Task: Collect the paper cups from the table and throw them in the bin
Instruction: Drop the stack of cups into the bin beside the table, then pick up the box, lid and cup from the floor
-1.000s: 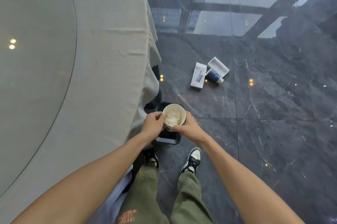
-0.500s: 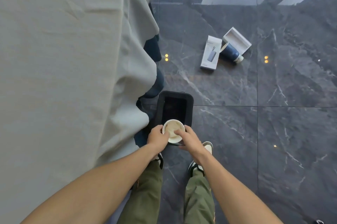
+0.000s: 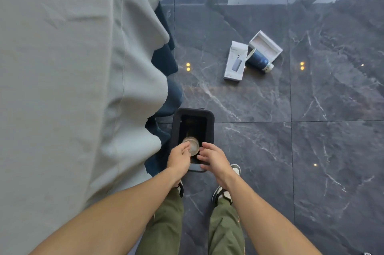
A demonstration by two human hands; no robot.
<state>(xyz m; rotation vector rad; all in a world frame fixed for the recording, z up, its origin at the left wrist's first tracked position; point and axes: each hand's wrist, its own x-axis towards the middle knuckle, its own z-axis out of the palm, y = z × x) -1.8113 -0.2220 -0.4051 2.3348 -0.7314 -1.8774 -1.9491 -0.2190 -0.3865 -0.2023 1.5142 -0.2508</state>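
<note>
Leftmost, the tablecloth (image 3: 62, 88) hangs beside the left hand (image 3: 179, 158), whose fingers are loosely spread, gripping nothing. Between both hands and below them, the blurred cup (image 3: 191, 145) sits inside the bin (image 3: 210, 128). Right of it, the right hand (image 3: 214, 158) is likewise released, fingers splayed over the bin's near rim.

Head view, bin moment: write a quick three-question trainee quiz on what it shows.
1. True or false: both hands grip the paper cup.
2. Where is the cup? A) on the table B) in the mouth of the black bin C) on the floor
3. Which cup lies on the floor beside the white boxes?

Key: 1. False; the left hand and right hand are open beside it. 2. B. 3. The dark blue cup, on its side.
</note>
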